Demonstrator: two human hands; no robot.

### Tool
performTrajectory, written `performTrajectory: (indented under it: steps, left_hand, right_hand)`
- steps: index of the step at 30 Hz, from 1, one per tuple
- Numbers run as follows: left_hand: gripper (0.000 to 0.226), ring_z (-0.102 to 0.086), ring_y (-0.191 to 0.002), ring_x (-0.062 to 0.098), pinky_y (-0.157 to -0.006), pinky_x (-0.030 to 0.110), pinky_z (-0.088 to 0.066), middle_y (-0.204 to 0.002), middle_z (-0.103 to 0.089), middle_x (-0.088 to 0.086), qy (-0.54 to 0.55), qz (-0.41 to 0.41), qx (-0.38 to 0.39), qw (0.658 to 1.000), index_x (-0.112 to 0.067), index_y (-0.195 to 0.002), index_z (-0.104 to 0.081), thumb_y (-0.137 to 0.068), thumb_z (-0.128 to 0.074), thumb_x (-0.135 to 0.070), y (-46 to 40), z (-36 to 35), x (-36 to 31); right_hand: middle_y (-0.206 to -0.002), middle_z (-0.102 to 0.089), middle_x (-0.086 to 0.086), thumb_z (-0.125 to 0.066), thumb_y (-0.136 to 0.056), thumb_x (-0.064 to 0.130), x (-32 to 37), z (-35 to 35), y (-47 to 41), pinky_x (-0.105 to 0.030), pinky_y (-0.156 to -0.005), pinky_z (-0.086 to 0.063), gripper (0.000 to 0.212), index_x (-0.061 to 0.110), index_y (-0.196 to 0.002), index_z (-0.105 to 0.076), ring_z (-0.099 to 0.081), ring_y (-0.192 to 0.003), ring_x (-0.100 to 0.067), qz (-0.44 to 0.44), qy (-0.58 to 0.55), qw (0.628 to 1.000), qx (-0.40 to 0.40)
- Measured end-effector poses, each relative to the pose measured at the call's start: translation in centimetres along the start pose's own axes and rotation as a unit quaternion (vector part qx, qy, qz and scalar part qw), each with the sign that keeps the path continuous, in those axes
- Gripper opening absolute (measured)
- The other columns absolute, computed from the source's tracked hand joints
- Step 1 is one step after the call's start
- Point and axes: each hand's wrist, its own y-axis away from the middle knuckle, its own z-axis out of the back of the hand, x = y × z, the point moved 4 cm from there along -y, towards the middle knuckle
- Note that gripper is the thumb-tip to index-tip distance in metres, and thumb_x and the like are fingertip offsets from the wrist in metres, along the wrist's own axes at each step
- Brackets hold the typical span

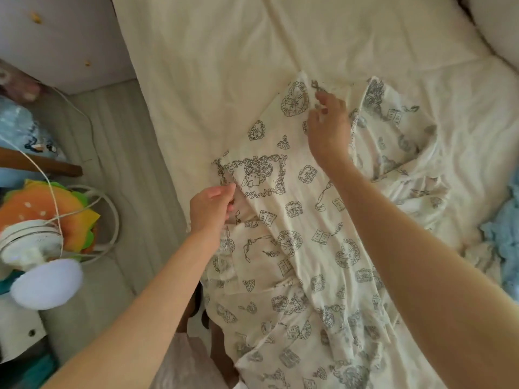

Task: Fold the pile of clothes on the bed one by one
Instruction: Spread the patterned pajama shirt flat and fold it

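Cream bed sheet (224, 66), left hand (209, 210) and right hand (328, 127) outstretched, each grip pinching printed garment (295, 220) edge

White fan (31, 245), burger-shaped cushion (42, 203), white cable (84, 119), grey floor (123, 153)

Both forearms are seen bare to the frame edge; no sleeves are worn. No rings are seen on the left hand (211, 209) or right hand (329, 127).

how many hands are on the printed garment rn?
2. The left hand pinches the printed garment at its left edge near the bed's side; the right hand pinches its far top edge. Fingertips are partly hidden in folds.
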Motion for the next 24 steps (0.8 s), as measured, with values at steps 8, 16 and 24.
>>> performTrajectory:
  steps: [8, 16, 24]
  left_hand:
    - [0.006, -0.059, -0.067, 0.015, -0.063, 0.023, -0.051, -0.079, -0.067, 0.007, -0.011, 0.05, 0.055, 0.997, -0.015, -0.086, -0.063, -0.09, -0.06, -0.011, 7.3, -1.9, 6.6]
    - [0.003, -0.061, -0.062, 0.008, -0.058, 0.022, -0.049, -0.07, -0.068, -0.001, -0.097, 0.046, 0.127, 0.986, -0.018, -0.087, -0.063, -0.09, -0.061, -0.017, 11.3, -5.9, 10.6]
    - [0.009, -0.062, -0.065, 0.02, -0.06, 0.026, -0.047, -0.071, -0.07, 0.006, -0.004, 0.066, 0.151, 0.986, -0.008, -0.092, -0.063, -0.092, -0.058, -0.016, 11.3, -6.6, 10.3]
  right_hand:
    - [-0.116, -0.058, -0.016, -0.054, -0.09, 0.001, -7.5, 4.3, 16.0, -0.038, -0.094, -0.039, 0.03, 0.0, -0.119, -0.06, -0.054, -0.108, -0.032, -0.017, 0.093, 0.995, -0.031]
    - [-0.106, -0.06, -0.004, -0.056, -0.091, 0.042, -17.8, 10.4, 25.1, -0.046, -0.096, -0.042, 0.037, 0.01, -0.109, -0.057, -0.054, -0.105, -0.025, -0.273, 0.144, 0.95, 0.054]
    - [-0.063, -0.046, -0.002, -0.059, -0.091, 0.033, -22.7, 11.4, 28.2, -0.027, -0.055, -0.033, 0.03, 0.011, -0.073, -0.051, -0.04, -0.056, -0.014, -0.353, -0.002, 0.923, 0.152]
